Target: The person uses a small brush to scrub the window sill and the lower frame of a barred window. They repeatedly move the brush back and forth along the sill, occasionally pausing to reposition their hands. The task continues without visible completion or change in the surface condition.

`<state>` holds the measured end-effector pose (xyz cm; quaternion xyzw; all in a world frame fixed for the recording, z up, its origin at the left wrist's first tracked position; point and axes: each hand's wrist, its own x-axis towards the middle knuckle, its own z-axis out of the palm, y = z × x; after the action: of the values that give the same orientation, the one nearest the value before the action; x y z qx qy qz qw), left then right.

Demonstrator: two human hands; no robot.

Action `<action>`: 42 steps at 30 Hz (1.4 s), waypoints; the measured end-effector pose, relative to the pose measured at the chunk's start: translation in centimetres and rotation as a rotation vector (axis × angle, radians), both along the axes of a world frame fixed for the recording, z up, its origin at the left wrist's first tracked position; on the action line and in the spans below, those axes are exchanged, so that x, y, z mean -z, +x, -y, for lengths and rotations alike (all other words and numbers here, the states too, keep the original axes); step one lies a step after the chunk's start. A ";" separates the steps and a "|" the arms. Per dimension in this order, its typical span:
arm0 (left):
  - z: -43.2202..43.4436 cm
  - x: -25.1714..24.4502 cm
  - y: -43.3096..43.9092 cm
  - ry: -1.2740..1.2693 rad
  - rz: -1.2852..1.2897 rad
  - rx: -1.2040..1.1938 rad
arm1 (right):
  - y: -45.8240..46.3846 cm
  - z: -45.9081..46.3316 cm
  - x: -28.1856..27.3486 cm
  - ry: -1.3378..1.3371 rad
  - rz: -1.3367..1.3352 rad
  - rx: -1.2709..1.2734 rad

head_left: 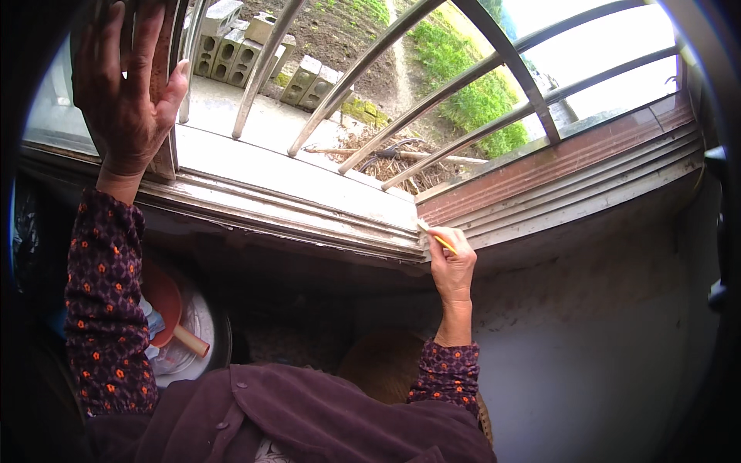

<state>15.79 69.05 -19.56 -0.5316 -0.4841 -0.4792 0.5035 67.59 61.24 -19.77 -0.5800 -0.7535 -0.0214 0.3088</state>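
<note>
My right hand [453, 260] grips a thin yellow-handled brush [444, 243], possibly a toothbrush. Its pale bristled end touches the lower corner of the window frame, where the white sill tracks [324, 217] meet the grooved side jamb [584, 173]. My left hand [124, 95] is raised at the upper left, fingers spread, its palm side against the brown edge of a sliding window sash [165, 136]. Nothing is seen held in it. Part of the sash and its glass lies behind that hand.
Curved metal bars [362, 81] cross the window opening. Outside lie hollow concrete blocks [228, 55], soil, grass and dry twigs. Beneath the sill at left, a basin [217, 341] holds a reddish plastic scoop [165, 295] and clear plastic. A woven basket [376, 364] stands below, partly behind my clothing.
</note>
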 end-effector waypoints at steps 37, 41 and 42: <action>0.3 0.0 -0.1 -0.005 -0.034 0.024 | -2.7 -0.5 -2.0 0.013 0.041 0.263; 0.2 0.1 -0.2 0.003 -0.037 0.012 | -1.9 1.3 -0.2 -0.338 0.052 0.268; 0.3 0.1 -0.3 -0.007 -0.032 0.009 | -1.5 1.1 0.7 -0.375 0.111 0.281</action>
<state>15.51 68.78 -19.63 -0.5432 -0.4753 -0.4711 0.5070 66.04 60.12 -20.49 -0.7244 -0.6719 0.0444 0.1480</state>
